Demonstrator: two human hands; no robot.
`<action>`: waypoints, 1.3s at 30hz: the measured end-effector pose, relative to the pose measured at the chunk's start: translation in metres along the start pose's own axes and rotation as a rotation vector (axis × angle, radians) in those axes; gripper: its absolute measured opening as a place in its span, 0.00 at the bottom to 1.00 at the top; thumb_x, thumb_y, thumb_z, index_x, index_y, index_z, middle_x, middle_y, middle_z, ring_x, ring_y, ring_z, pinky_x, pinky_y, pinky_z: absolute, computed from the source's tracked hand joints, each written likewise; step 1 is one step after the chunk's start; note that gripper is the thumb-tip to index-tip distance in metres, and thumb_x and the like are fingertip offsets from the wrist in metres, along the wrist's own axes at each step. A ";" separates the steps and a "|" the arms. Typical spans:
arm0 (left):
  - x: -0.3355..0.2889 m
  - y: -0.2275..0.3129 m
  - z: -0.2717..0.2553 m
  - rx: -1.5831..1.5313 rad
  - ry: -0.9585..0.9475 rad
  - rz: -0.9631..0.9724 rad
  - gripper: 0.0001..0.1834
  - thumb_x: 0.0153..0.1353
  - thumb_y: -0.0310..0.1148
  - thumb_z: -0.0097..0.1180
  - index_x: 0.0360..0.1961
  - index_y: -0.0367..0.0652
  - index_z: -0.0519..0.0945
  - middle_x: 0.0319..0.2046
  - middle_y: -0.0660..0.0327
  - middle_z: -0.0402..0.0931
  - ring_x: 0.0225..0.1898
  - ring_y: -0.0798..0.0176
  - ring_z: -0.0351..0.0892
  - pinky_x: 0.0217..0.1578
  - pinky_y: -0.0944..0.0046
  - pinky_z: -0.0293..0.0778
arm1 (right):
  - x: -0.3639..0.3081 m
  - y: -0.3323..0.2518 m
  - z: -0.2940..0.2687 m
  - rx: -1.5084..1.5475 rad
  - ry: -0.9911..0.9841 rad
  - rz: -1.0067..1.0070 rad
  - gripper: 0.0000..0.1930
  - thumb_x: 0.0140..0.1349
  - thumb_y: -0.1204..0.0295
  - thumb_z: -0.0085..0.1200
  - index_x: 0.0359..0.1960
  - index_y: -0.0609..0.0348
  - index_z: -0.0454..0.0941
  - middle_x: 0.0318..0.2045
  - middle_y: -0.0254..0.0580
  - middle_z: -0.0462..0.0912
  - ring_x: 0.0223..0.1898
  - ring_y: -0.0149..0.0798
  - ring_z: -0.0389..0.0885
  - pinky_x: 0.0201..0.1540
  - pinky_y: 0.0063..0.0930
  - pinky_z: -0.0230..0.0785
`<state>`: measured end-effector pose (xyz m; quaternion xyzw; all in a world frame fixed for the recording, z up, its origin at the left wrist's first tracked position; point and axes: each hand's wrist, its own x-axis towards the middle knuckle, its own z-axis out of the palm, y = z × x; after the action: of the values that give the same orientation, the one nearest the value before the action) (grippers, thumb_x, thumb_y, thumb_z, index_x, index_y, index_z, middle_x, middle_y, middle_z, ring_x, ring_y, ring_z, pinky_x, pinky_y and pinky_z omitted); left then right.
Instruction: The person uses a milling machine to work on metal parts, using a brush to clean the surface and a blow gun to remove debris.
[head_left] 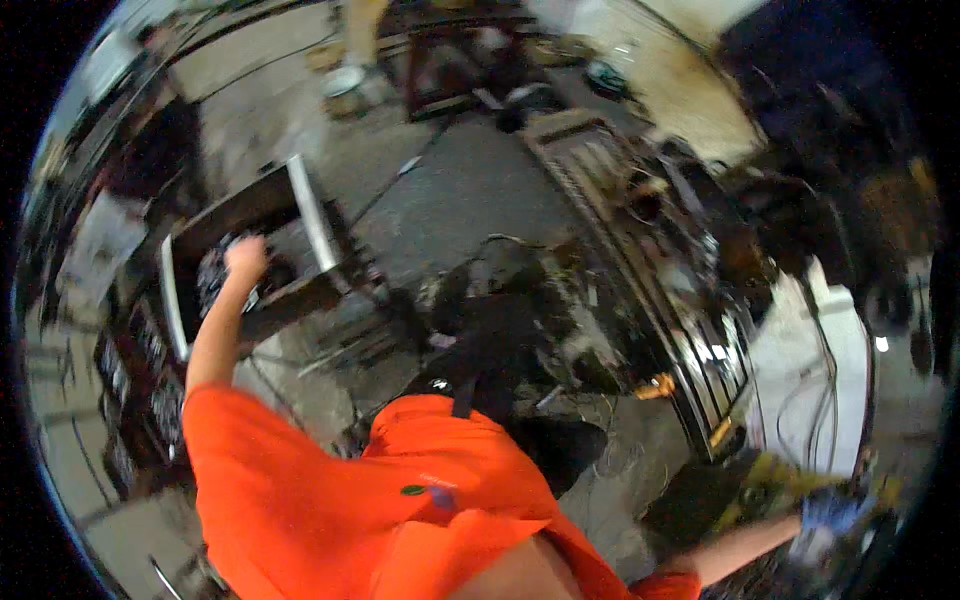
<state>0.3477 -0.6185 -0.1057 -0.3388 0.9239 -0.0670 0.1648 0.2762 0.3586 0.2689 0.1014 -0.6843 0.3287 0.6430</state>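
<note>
Head view, strongly blurred; fisheye bends all edges.

Left hand (pixel 245 255): at about 9 o'clock from centre, arm raised out of an orange sleeve (pixel 260 470). The hand reads as closed, fist-like, but individual fingers are smeared; whether they pinch anything cannot be told. It sits at the open top of a metal-framed bin (pixel 305 205), over dark, speckled contents (pixel 215 275) whose kind is not legible. Contact between hand and contents cannot be confirmed.

Right hand (pixel 830 515): at about 4 o'clock, near the frame's rim, in a blue glove, forearm entering from the lower edge. Fingers are lost in blur and rim distortion; spread or closed cannot be told. The hand overlaps a yellowish-green object (pixel 770 475), shape unclear, partly hidden by the glove; grip not confirmed.

Surroundings: long metal rack or grating (pixel 640 260) running from 12 toward 4 o'clock, cluttered with dark parts. Small orange item (pixel 655 385) just beside its lower end. White panel (pixel 830 370) at 3 o'clock with cables across it. Dark heap of machinery (pixel 500 310) at centre, details unreadable. Grey concrete floor (pixel 480 185) toward 12 o'clock. Upper right corner is dark and unresolved.
</note>
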 end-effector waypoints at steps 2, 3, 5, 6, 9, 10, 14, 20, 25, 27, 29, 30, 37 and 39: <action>-0.003 -0.002 -0.005 -0.073 0.031 -0.001 0.16 0.49 0.33 0.52 0.42 0.50 0.74 0.40 0.55 0.75 0.41 0.52 0.76 0.37 0.52 0.72 | -0.020 -0.087 0.047 -1.484 -0.084 -0.369 0.16 0.58 0.70 0.40 0.40 0.67 0.75 0.40 0.55 0.77 0.40 0.45 0.76 0.45 0.34 0.66; -0.001 -0.002 -0.003 -0.091 0.045 -0.042 0.19 0.48 0.33 0.52 0.44 0.51 0.73 0.41 0.54 0.74 0.42 0.52 0.75 0.38 0.53 0.71 | -0.002 -0.071 0.038 -0.933 -0.087 -0.187 0.16 0.59 0.70 0.38 0.42 0.68 0.73 0.42 0.55 0.76 0.41 0.45 0.75 0.46 0.34 0.66; 0.004 -0.012 0.004 -0.235 0.129 -0.021 0.20 0.45 0.32 0.53 0.43 0.45 0.72 0.42 0.51 0.73 0.45 0.47 0.72 0.40 0.52 0.70 | 0.038 -0.031 0.011 -0.188 -0.019 0.014 0.16 0.59 0.72 0.37 0.44 0.69 0.71 0.44 0.54 0.75 0.41 0.43 0.75 0.46 0.33 0.67; -0.003 -0.007 -0.014 -0.242 0.102 -0.031 0.19 0.42 0.32 0.55 0.39 0.41 0.71 0.41 0.49 0.73 0.45 0.46 0.71 0.42 0.52 0.68 | 0.054 -0.032 0.015 -0.127 0.011 0.019 0.16 0.58 0.73 0.38 0.44 0.69 0.71 0.43 0.53 0.75 0.41 0.42 0.75 0.45 0.32 0.67; 0.009 -0.023 -0.018 -0.577 0.358 0.095 0.18 0.39 0.30 0.59 0.33 0.34 0.73 0.33 0.49 0.76 0.38 0.47 0.75 0.39 0.56 0.69 | 0.108 -0.039 0.018 -0.009 -0.034 -0.058 0.15 0.56 0.77 0.40 0.45 0.68 0.71 0.42 0.51 0.76 0.39 0.40 0.75 0.42 0.29 0.68; 0.025 -0.034 -0.011 -0.793 0.432 0.145 0.14 0.41 0.28 0.58 0.31 0.33 0.75 0.27 0.53 0.76 0.30 0.55 0.77 0.31 0.61 0.70 | 0.129 -0.038 0.014 -0.008 -0.071 -0.101 0.15 0.55 0.79 0.41 0.45 0.68 0.71 0.41 0.50 0.76 0.38 0.39 0.75 0.41 0.28 0.68; 0.048 -0.034 -0.065 -1.490 0.173 0.116 0.06 0.52 0.30 0.56 0.26 0.39 0.73 0.22 0.64 0.73 0.20 0.71 0.71 0.19 0.72 0.63 | 0.113 -0.099 0.059 -0.890 -0.152 -0.744 0.18 0.55 0.80 0.39 0.48 0.64 0.71 0.45 0.48 0.75 0.43 0.38 0.75 0.48 0.26 0.65; -0.011 0.053 -0.165 -1.847 0.291 0.241 0.10 0.56 0.31 0.52 0.35 0.35 0.75 0.27 0.62 0.74 0.25 0.71 0.70 0.33 0.71 0.69 | -0.096 -0.079 0.061 0.301 0.229 0.468 0.12 0.55 0.71 0.46 0.38 0.63 0.75 0.33 0.41 0.78 0.35 0.38 0.75 0.39 0.33 0.69; 0.054 0.092 -0.161 -2.082 -0.087 0.573 0.10 0.57 0.29 0.50 0.36 0.31 0.74 0.32 0.58 0.74 0.28 0.66 0.74 0.38 0.67 0.72 | -0.348 -0.021 0.076 -0.043 -0.711 1.347 0.12 0.52 0.66 0.53 0.36 0.58 0.79 0.27 0.37 0.80 0.30 0.29 0.75 0.36 0.25 0.67; 0.027 0.162 -0.189 -2.201 -0.011 0.431 0.11 0.57 0.29 0.49 0.38 0.31 0.73 0.29 0.59 0.74 0.24 0.69 0.72 0.37 0.67 0.72 | -0.419 0.028 0.064 0.060 -1.039 0.729 0.21 0.50 0.59 0.57 0.42 0.60 0.75 0.38 0.39 0.78 0.39 0.30 0.73 0.42 0.28 0.66; 0.043 0.171 -0.173 -2.346 -0.192 0.506 0.11 0.57 0.28 0.50 0.40 0.32 0.73 0.22 0.63 0.73 0.19 0.71 0.69 0.35 0.67 0.72 | -0.440 0.012 0.119 0.097 -0.696 1.403 0.19 0.49 0.59 0.58 0.38 0.59 0.76 0.34 0.38 0.77 0.35 0.31 0.72 0.37 0.27 0.65; 0.065 0.170 -0.161 -2.404 -0.370 0.631 0.11 0.57 0.28 0.51 0.40 0.33 0.73 0.19 0.66 0.72 0.17 0.72 0.67 0.33 0.67 0.72 | -0.451 0.011 0.137 0.074 -0.644 1.403 0.16 0.50 0.61 0.58 0.35 0.58 0.78 0.27 0.35 0.78 0.29 0.30 0.73 0.34 0.24 0.64; -0.016 0.298 -0.178 -2.407 -0.471 0.372 0.11 0.60 0.33 0.49 0.41 0.37 0.73 0.27 0.62 0.72 0.23 0.68 0.69 0.25 0.68 0.67 | -0.379 -0.048 0.147 0.013 -0.259 1.044 0.21 0.47 0.68 0.61 0.43 0.61 0.73 0.27 0.38 0.79 0.26 0.31 0.75 0.32 0.28 0.69; -0.008 0.309 -0.171 -2.387 -0.541 0.331 0.10 0.60 0.32 0.49 0.39 0.36 0.72 0.27 0.61 0.73 0.24 0.67 0.70 0.26 0.68 0.69 | -0.336 -0.049 0.132 -0.156 -0.429 0.922 0.24 0.47 0.64 0.60 0.46 0.61 0.71 0.31 0.44 0.80 0.29 0.36 0.77 0.35 0.30 0.69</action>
<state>0.1072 -0.3760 -0.0164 -0.1591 0.3744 0.9118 -0.0553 0.2474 0.1494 -0.0281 -0.1939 -0.7968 0.4978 0.2824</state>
